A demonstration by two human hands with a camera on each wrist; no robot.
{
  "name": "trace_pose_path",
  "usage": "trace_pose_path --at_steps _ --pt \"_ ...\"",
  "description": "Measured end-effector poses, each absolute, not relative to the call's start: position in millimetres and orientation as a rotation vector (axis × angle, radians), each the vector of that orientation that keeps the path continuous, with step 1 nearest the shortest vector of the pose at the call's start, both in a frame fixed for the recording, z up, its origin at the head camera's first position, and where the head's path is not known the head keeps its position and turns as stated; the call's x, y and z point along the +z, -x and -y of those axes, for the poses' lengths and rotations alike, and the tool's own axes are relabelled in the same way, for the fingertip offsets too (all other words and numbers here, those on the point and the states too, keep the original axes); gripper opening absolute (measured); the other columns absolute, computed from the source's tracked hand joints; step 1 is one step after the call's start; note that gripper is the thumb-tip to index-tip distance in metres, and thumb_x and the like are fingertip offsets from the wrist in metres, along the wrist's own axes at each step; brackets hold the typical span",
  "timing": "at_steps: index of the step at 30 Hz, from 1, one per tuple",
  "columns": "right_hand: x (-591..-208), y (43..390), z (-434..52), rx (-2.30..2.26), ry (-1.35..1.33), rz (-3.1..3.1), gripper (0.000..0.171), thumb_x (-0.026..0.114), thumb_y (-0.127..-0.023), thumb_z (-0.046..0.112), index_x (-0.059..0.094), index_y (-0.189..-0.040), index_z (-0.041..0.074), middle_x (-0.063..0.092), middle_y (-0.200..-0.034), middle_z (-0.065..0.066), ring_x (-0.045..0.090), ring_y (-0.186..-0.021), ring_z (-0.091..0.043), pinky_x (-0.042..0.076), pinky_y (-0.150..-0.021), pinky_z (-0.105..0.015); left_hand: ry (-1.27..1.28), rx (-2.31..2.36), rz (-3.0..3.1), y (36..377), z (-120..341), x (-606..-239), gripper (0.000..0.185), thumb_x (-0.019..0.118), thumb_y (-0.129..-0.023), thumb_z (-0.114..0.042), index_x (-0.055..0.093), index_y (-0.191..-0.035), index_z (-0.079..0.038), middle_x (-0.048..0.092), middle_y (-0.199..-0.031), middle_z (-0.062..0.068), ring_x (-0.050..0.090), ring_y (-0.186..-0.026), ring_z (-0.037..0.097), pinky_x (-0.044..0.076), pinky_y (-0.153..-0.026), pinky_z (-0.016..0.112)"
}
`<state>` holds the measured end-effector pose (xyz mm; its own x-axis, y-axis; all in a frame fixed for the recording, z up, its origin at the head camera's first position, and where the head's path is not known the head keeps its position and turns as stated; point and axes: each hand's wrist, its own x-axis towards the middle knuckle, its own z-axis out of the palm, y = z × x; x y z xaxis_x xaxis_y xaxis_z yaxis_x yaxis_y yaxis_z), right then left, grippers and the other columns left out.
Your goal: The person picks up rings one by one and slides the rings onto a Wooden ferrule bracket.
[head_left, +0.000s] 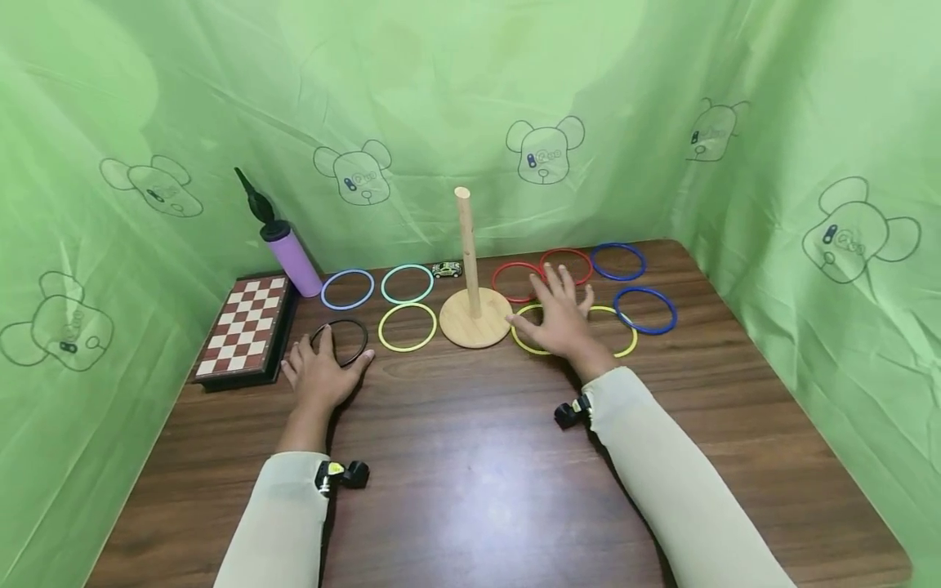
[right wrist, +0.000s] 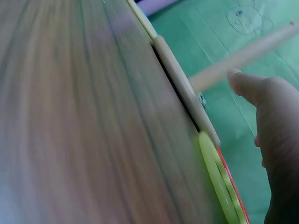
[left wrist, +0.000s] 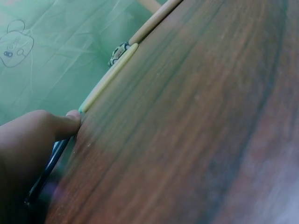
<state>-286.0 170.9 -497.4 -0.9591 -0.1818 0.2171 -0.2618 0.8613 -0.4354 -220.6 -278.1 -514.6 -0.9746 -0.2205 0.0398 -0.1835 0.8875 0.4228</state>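
chessboard, pump, perhaps toy car

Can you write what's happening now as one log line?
left hand: on black ring | right hand: spread over yellow ring | peg: bare

Desk: dark brown wood grain.
Backdrop cloth: light green, printed with outlined bear heads.
Peg stand, centre of frame: pale natural wood.
Black ring, under the left hand.
Yellow ring, left of the stand; further yellow ring, under the right hand.
Pale blue ring; mint-green ring.
Two red rings; two dark blue rings, right of centre.
Chessboard, left: red and white checks, black edge.
Pump, upper left: lilac body, black top.
Sleeves: cream.
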Motion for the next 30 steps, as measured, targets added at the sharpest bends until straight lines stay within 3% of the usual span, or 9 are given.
trace_pose_path --at_steps 5,12,22,30 --pt "-498.8 293.0 -145.1 0.689 -0.505 2.889 0.097 0.065 -0.094 0.078 0.046 -0.167 0.017 0.029 -0.182 -0.008 0.007 -0.172 -0.039 0.000 -0.123 -0.086 -0.336 -0.700 2.926 221.8 278.0 -514.8 0.113 0.069 -0.094 -0.073 0.023 -0.173 -0.007 0.015 -0.175 0.039 0.007 -0.165 0.060 -0.003 -0.130 0.078" --pt "-497.6 297.1 -144.1 0.699 -0.624 2.856 0.078 0.076 -0.093 0.068 0.064 -0.153 0.020 0.051 -0.171 -0.004 0.016 -0.171 -0.038 0.001 -0.123 -0.085 -0.349 -0.737 2.896 226.2 276.6 -509.0 0.111 0.071 -0.096 -0.068 0.024 -0.172 -0.002 0.018 -0.175 0.037 0.009 -0.166 0.058 -0.001 -0.132 0.075" --pt "-503.0 287.8 -140.3 0.748 -0.645 2.897 0.075 0.081 -0.093 0.061 0.068 -0.150 0.013 0.057 -0.166 -0.005 0.017 -0.171 -0.037 0.000 -0.124 -0.083 -0.389 -0.791 2.854 217.8 280.1 -516.8 0.101 0.071 -0.100 -0.058 0.031 -0.169 0.002 0.025 -0.174 0.036 0.014 -0.165 0.057 0.002 -0.133 0.074" --pt "-502.4 285.5 -140.7 0.743 -0.637 2.896 0.074 0.081 -0.093 0.060 0.068 -0.150 0.014 0.057 -0.166 -0.004 0.018 -0.171 -0.037 0.001 -0.124 -0.083 -0.431 -0.879 2.594 213.9 276.6 -512.8 0.104 0.089 -0.086 -0.056 0.049 -0.157 0.008 0.050 -0.159 0.035 0.040 -0.153 0.053 0.027 -0.127 0.069"
